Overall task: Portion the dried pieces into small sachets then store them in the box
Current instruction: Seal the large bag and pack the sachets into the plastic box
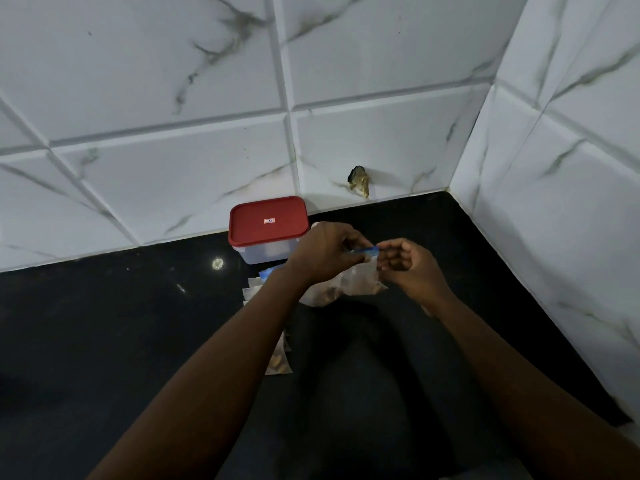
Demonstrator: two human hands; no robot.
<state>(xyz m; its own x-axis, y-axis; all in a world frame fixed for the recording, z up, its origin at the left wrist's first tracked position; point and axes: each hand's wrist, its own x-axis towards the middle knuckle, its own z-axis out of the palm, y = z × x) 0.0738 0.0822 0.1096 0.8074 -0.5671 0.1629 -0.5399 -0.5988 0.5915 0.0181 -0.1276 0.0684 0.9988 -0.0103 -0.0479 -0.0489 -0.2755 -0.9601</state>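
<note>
Holding sachet mouth-up, left hand and right hand pinch its crosswise strip.

Black countertop: recorded as polished stone in look, glossy, with a light glint reflected. White grey-veined wall tiles: smooth, glazed finish noted. Rectangular translucent plastic box: smooth walls, closed by a red plastic lid of satin sheen. Small clear sachet with blue zip strip: thin, crinkled plastic film.
</note>
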